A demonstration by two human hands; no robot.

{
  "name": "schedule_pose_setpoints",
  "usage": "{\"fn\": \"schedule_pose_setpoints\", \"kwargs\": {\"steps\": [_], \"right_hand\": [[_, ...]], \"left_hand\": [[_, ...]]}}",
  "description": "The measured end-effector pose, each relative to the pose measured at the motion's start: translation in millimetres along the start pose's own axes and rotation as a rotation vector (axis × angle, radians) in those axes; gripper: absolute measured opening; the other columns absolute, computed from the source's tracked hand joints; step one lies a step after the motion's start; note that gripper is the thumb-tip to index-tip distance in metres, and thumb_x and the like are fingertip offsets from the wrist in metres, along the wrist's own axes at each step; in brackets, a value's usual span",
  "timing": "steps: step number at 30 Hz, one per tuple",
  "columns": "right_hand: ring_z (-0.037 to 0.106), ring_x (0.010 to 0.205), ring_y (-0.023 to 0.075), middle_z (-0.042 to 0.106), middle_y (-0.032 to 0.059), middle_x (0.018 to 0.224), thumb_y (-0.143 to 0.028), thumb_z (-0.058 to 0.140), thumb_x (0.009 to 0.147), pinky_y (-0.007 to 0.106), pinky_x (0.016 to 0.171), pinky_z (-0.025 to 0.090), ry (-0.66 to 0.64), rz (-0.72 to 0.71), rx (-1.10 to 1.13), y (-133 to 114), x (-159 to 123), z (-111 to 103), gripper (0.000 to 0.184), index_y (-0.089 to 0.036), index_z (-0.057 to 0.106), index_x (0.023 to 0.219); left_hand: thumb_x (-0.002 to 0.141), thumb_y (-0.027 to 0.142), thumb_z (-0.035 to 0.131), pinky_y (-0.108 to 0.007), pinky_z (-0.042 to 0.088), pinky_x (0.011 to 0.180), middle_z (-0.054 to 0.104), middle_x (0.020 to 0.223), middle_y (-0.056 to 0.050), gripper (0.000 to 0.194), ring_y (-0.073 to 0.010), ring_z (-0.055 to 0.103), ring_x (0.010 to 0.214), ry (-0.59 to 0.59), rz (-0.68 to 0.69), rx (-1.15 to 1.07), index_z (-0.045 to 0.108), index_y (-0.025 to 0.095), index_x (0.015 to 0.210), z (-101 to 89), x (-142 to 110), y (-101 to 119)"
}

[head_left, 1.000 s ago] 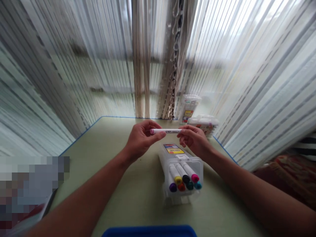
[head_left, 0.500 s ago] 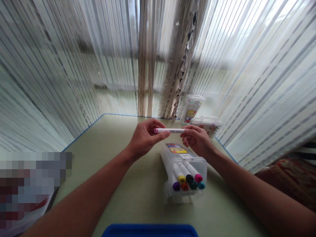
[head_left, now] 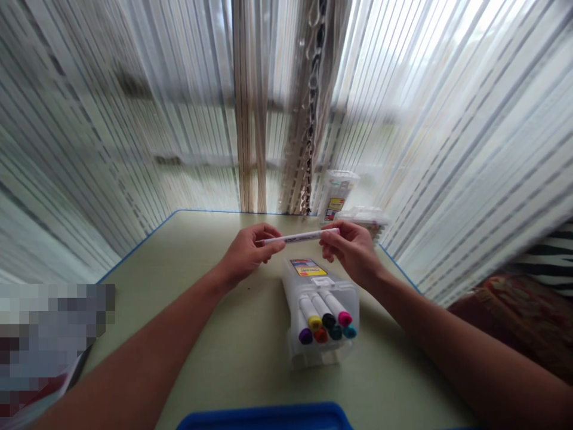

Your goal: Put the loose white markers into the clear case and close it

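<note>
"Head view, then. Where is the marker?"

"The white marker is up off the table, stretched between both hands, with a touch of pink at each end. It slopes a little, the end on the right being higher in the picture."

"And the fingers?"

"Left hand: thumb and fingers pinched around one end. Right hand: thumb and fingertips closed on the other end, the lower fingers curled under."

"What's nearest to them?"

"A clear plastic case, lying on the table just below the marker in the picture, its open end towards the person. It has a colourful label on top. Capped markers show in the opening: yellow, black and pink above; purple, orange, dark green and light blue below."

"Further out?"

"Past the right hand, an upright clear case, with a low pale box beside it, partly hidden by that hand. A blue-edged object is cut off at the bottom, so I can't tell what it is. Striped curtains hang behind the table."
</note>
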State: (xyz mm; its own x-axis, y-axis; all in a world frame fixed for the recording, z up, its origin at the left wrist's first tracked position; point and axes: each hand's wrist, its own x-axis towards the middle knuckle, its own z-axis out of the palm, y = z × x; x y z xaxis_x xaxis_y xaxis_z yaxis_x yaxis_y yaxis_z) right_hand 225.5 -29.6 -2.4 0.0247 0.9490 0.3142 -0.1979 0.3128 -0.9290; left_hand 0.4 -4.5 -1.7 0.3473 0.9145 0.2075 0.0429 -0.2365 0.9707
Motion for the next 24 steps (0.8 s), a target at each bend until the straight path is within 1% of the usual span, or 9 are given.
{"fn": "schedule_pose_setpoints", "kwargs": {"steps": [3,5,8,12,20,24], "right_hand": [[0.059,0.042,0.0112,0.065,-0.0015,0.057,-0.034,0.088,0.064,0.021,0.036,0.044,-0.046,-0.101,-0.08,-2.6,-5.5,5.6,0.031,-0.016,0.068,0.078],[0.059,0.042,0.0106,0.062,-0.0034,0.055,-0.034,0.088,0.065,0.021,0.037,0.046,-0.076,-0.145,-0.115,-2.9,-8.2,7.7,0.031,-0.016,0.067,0.08],[0.058,0.043,0.0092,0.06,-0.0045,0.056,-0.034,0.085,0.07,0.02,0.038,0.047,-0.1,-0.175,-0.134,-2.8,-9.2,8.1,0.028,-0.015,0.067,0.082],[0.06,0.043,0.0095,0.061,-0.0037,0.058,-0.033,0.084,0.072,0.019,0.037,0.045,-0.102,-0.194,-0.142,-3.1,-7.7,6.4,0.027,-0.015,0.067,0.083],[0.059,0.041,0.0113,0.063,-0.0028,0.055,-0.036,0.085,0.069,0.021,0.036,0.044,-0.074,-0.155,-0.154,-3.4,-6.5,4.9,0.03,-0.016,0.067,0.082],[0.059,0.042,0.0105,0.068,0.0005,0.063,-0.033,0.085,0.069,0.02,0.037,0.044,-0.032,-0.053,-0.053,0.4,-2.4,0.5,0.028,-0.015,0.069,0.081]], "left_hand": [[0.068,0.037,0.082,-0.023,0.043,0.053,0.066,0.073,0.0,0.034,-0.0093,0.054,0.055,-0.014,-0.036,0.011,0.064,0.014,0.087,-4.9,2.7,-6.6],[0.067,0.037,0.084,-0.023,0.043,0.052,0.067,0.078,-0.001,0.037,-0.0094,0.055,0.056,-0.025,-0.054,0.019,0.064,0.014,0.088,-6.4,3.7,-8.8],[0.066,0.039,0.084,-0.023,0.043,0.052,0.067,0.078,-0.001,0.039,-0.0095,0.055,0.056,-0.017,-0.061,0.036,0.065,0.014,0.088,-6.4,4.0,-9.1],[0.065,0.041,0.085,-0.023,0.044,0.052,0.065,0.075,0.0,0.04,-0.0098,0.055,0.056,0.003,-0.046,0.049,0.065,0.014,0.088,-5.0,3.4,-6.6],[0.061,0.036,0.088,-0.022,0.042,0.051,0.066,0.073,0.0,0.04,-0.0089,0.054,0.054,0.061,-0.004,0.007,0.065,0.013,0.085,-3.7,2.6,-2.8],[0.063,0.037,0.087,-0.021,0.039,0.05,0.061,0.064,0.002,0.037,-0.0079,0.05,0.052,0.113,0.059,-0.025,0.065,0.014,0.083,3.6,-2.0,7.0]]}}
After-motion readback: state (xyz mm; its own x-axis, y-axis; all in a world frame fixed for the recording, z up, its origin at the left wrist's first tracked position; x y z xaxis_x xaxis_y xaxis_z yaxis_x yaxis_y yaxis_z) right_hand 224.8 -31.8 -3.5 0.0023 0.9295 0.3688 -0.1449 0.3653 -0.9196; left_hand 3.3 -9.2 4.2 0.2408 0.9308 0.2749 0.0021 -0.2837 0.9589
